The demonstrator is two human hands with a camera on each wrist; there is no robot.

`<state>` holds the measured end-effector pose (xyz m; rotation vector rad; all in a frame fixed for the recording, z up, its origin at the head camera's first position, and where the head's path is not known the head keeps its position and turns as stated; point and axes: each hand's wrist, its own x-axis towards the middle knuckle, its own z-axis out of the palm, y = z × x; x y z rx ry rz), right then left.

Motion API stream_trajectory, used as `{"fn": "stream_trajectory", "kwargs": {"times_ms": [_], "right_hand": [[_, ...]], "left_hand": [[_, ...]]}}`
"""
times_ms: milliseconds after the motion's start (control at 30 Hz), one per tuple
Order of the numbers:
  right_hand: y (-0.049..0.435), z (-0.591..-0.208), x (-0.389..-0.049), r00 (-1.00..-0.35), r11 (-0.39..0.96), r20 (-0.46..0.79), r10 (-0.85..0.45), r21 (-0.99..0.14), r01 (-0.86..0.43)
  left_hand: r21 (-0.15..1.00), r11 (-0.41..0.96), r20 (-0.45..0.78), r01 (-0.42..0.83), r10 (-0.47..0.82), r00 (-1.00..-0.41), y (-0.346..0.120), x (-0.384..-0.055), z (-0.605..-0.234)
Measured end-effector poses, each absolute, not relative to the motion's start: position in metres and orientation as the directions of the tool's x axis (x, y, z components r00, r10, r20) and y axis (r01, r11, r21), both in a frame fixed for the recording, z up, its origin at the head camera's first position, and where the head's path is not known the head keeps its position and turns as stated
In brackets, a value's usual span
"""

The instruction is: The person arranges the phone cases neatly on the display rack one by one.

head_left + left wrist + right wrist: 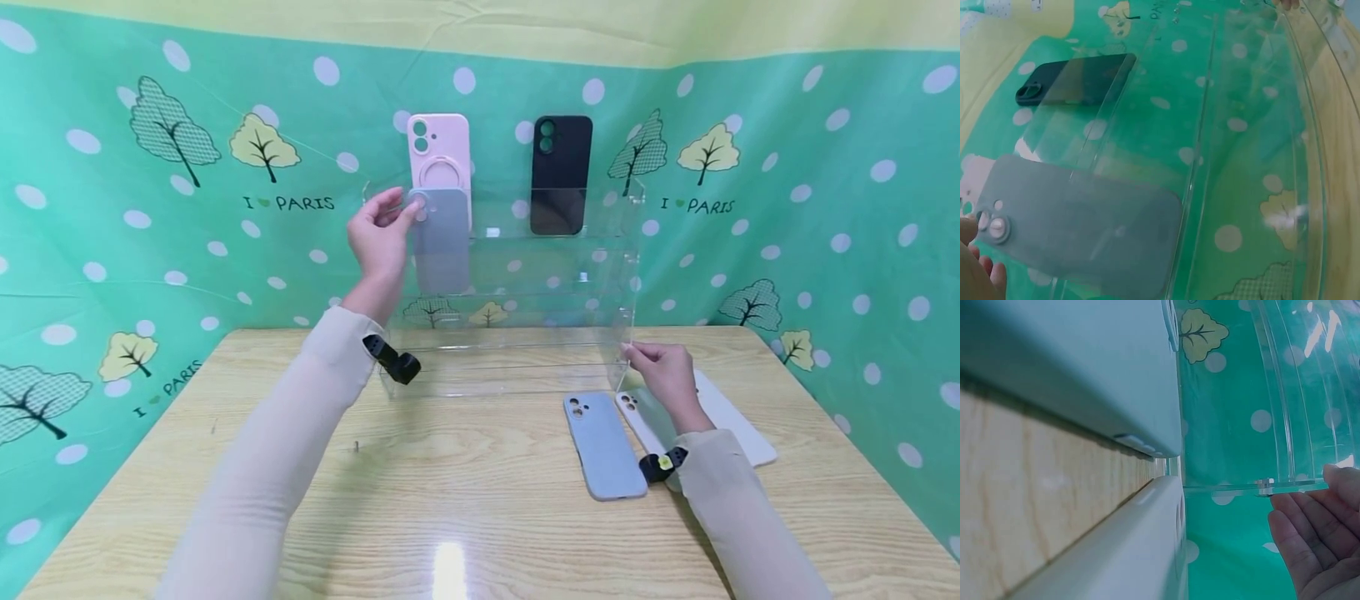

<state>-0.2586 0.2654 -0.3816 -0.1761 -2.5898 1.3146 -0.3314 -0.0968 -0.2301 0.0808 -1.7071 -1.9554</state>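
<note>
A clear acrylic tiered display rack point(525, 379) stands at the back of the table. My left hand point(378, 237) pinches the upper left corner of a translucent grey phone case point(442, 258), by its camera holes. That case stands upright on the rack's second tier, overlapping a pink phone case point(440, 146) behind it. In the left wrist view, the grey case point(1085, 225) lies along a clear ledge, only fingertips showing at its camera end. My right hand point(663, 375) grips the rack's right side edge; in the right wrist view, thumb and fingers point(1297, 550) close on the clear panel.
A black phone case point(561, 171) stands on the top tier to the right. On the table at right lie a light blue phone case point(606, 446), a pale case point(637, 417) partly under my right wrist, and a white case point(738, 425). Patterned green cloth point(825, 208) hangs behind.
</note>
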Motion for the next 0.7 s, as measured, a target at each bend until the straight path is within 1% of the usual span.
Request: {"fn": "stream_trajectory", "kwargs": {"times_ms": [167,333,500,700], "right_hand": [[0.265,-0.382,-0.258,-0.966,0.594,0.153,0.209,-0.805,0.001],[0.265,-0.380,-0.257,-0.968,0.593,0.146,0.203,-0.805,0.003],[0.269,-0.378,-0.257,-0.979,0.587,0.116,0.170,-0.810,0.006],[0.277,-0.372,-0.251,-0.988,0.587,0.082,0.128,-0.809,0.009]], "left_hand": [[0.935,-0.071,0.296,0.347,-0.378,-0.877,-0.113,-0.319,-0.235],[0.954,-0.069,0.256,0.291,-0.317,-0.913,-0.132,-0.301,-0.247],[0.975,-0.002,0.214,0.221,-0.245,-0.946,-0.150,-0.285,-0.267],[0.979,0.081,0.198,0.185,-0.190,-0.962,-0.168,-0.269,-0.296]]}}
